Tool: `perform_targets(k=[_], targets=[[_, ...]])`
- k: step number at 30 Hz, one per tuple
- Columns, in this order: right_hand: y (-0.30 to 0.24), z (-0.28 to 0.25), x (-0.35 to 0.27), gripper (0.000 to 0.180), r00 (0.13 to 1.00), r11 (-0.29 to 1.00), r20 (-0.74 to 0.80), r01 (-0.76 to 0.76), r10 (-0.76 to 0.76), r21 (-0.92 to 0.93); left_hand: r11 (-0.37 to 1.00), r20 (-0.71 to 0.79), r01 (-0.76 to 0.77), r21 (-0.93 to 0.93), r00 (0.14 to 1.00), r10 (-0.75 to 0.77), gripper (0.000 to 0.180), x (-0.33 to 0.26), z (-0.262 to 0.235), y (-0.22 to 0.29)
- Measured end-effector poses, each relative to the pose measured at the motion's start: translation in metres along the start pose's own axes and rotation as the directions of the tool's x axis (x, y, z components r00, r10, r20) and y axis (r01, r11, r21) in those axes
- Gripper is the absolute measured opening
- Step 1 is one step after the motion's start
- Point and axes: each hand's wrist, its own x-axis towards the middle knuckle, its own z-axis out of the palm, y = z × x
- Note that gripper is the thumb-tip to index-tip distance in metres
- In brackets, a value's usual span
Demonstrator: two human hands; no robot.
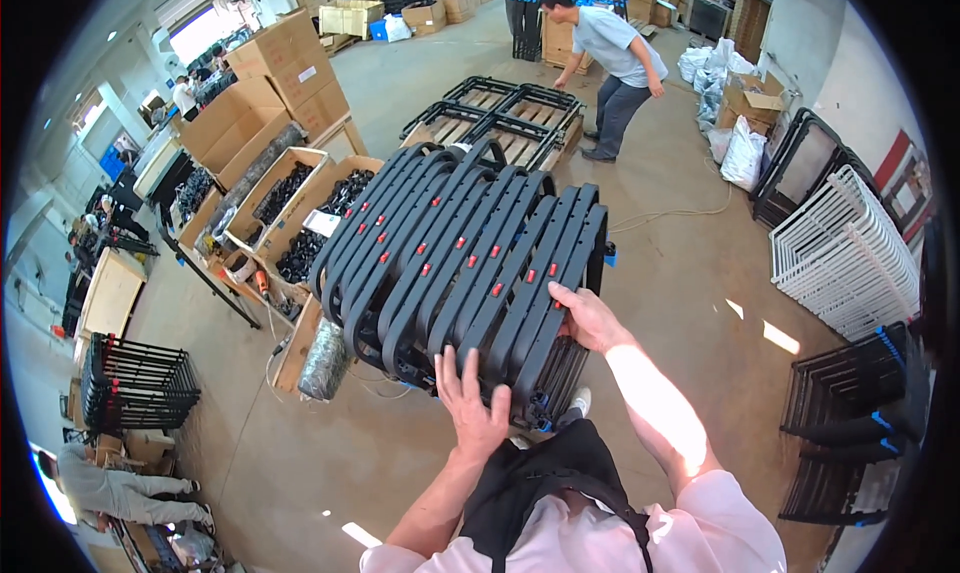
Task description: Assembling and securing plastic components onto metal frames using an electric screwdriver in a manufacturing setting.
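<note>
A tight row of several black curved frames (450, 263) with small red tabs stands upright in front of me, leaning side by side. My left hand (472, 403) lies flat, fingers spread, against the near end of the frames at the lower middle. My right hand (585, 316) grips the edge of the rightmost frame near its lower side. Both forearms come up from the bottom of the picture.
Open cardboard boxes (300, 208) of black parts sit left of the frames. Flat black frames on pallets (505, 118) lie beyond, where a person (615, 63) bends over. White racks (845, 253) and black racks (850, 413) stand at right; another black rack (135, 383) at left.
</note>
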Motion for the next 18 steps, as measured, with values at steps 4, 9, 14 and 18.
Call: perform_targets(k=[4, 9, 14, 18], targets=[[-0.001, -0.001, -0.001, 0.041, 1.000, 1.000, -0.004, 0.002, -0.001, 0.019, 0.967, 0.110, -0.083, 0.240, 0.992, 0.058, 0.078, -0.007, 0.001, 0.030], [0.005, 0.003, 0.003, 0.039, 0.999, 0.999, 0.038, 0.016, -0.017, 0.030, 0.958, 0.176, -0.092, 0.273, 0.983, 0.045, 0.076, -0.024, 0.007, 0.026], [0.004, 0.000, -0.001, 0.040, 0.999, 0.998, 0.024, 0.025, -0.027, 0.066, 0.976, 0.185, -0.091, 0.197, 0.981, 0.054, 0.073, -0.028, 0.001, 0.035], [0.024, -0.012, -0.004, 0.053, 0.997, 0.990, 0.075, -0.022, 0.012, 0.142, 0.976, 0.089, -0.163, -0.142, 0.980, 0.176, 0.049, -0.059, -0.006, 0.047]])
